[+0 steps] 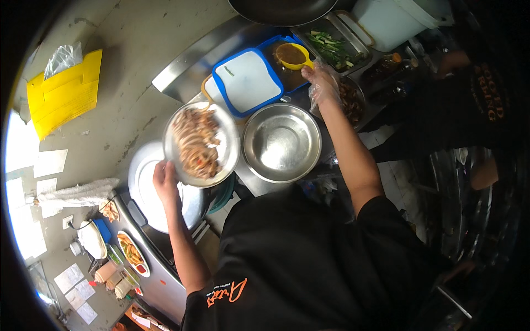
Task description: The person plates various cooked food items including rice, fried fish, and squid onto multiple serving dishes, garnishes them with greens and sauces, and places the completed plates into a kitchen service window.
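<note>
My left hand grips the near-left rim of a round metal plate that bears sliced cooked meat. My right hand, in a clear plastic glove, holds the handle of a yellow cup with brown sauce in it. The cup is over a blue-rimmed tub of brown liquid. A white lid with a blue rim, a bit of green on it, lies beside the tub. Between my arms sits a bare, shiny metal bowl.
A metal tray holds chopped greens. Near my right wrist is a bowl of dark brown pieces. A dark pan and white bucket stand farther back. A large pale lid lies left. People in dark clothes are at right.
</note>
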Demonstrator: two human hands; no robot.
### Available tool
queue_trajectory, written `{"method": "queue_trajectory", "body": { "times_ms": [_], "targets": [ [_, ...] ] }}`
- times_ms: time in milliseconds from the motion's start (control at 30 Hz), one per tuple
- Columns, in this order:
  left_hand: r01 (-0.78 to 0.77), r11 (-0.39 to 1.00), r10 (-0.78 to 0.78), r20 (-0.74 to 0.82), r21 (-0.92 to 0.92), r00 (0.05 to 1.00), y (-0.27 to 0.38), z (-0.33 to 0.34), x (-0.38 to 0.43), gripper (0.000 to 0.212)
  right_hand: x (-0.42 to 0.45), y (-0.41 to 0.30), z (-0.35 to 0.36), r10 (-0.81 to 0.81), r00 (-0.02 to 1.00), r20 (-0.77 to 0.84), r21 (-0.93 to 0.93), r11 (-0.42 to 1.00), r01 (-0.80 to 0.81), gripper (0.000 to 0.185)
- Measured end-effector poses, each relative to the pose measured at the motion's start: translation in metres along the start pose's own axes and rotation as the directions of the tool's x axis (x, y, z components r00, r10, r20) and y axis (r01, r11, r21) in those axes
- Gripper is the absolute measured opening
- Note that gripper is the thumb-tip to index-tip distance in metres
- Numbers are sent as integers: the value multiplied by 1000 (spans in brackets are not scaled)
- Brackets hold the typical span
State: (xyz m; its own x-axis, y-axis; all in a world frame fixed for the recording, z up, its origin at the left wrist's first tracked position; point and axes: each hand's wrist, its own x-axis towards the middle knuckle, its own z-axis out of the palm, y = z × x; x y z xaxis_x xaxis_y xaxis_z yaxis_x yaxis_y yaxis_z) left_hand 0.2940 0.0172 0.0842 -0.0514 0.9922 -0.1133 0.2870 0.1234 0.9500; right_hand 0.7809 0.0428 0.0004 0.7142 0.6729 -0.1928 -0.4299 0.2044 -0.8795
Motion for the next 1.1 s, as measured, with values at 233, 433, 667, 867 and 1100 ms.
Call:
{"method": "queue_trajectory", "body": {
  "times_ms": [233,433,667,867,1100],
  "targets": [
    [-140,987,124,182,79,975,31,117,49,23,-14,-33,-6,-27,999,45,50,998,25,25],
    [-145,985,113,293,91,949,50,173,69,25,-16,-66,-11,-126,976,179,139,985,101,25],
    [-203,976,167,316,84,934,54,209,86,25,-44,-93,13,-137,971,194,30,991,134,31],
    [-296,951,252,328,90,910,46,223,94,25,-56,-91,32,-153,928,340,-25,985,172,31],
    [-208,978,182,370,31,911,73,222,83,26,-59,-102,27,-175,920,350,-61,976,209,24]
  ]
}}
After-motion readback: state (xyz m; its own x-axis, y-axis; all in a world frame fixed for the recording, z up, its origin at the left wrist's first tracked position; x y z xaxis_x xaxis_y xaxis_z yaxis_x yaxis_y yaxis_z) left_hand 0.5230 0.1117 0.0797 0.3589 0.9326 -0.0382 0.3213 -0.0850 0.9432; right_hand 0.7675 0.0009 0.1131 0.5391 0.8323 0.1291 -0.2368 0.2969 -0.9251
